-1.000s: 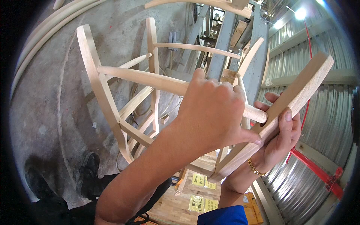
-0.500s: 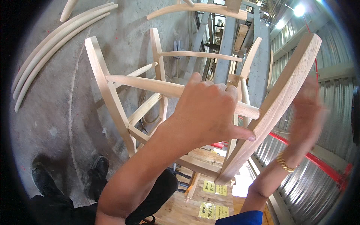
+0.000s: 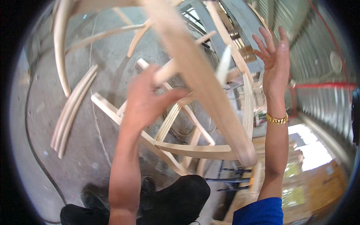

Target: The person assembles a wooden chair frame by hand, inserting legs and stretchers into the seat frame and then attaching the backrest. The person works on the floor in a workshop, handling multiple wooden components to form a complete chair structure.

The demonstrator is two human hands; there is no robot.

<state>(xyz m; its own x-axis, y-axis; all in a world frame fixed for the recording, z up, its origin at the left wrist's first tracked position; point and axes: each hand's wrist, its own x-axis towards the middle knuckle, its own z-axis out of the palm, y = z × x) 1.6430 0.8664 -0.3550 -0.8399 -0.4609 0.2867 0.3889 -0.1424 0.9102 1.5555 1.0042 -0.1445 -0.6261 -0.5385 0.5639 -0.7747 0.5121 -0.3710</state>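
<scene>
A pale wooden chair frame [image 3: 202,82] is held up in front of me, tilted, with one thick leg running across the middle of the view. My left hand [image 3: 144,99] is closed round its rounded rail [image 3: 167,71], close to that leg, the thumb pointing toward the leg. Motion blurs the hand and the nearer wood. Off to the right, my right hand [image 3: 275,63] is raised with fingers spread and holds nothing. A gold bracelet [image 3: 276,119] circles that wrist. The frame's lower parts reach down toward my dark-clothed legs.
Several curved wooden strips [image 3: 73,110] lie on the concrete floor [image 3: 41,120] to the left. More curved wooden parts [image 3: 62,45] stand at the upper left. A wooden bench top [image 3: 296,202] is at lower right, below a corrugated metal wall [image 3: 318,108] with a red pipe [image 3: 324,86].
The chair frame has swung and tilted, its near leg now crossing the middle. My left hand has moved left with the rail. My right hand has risen, fingers spread, away from the leg.
</scene>
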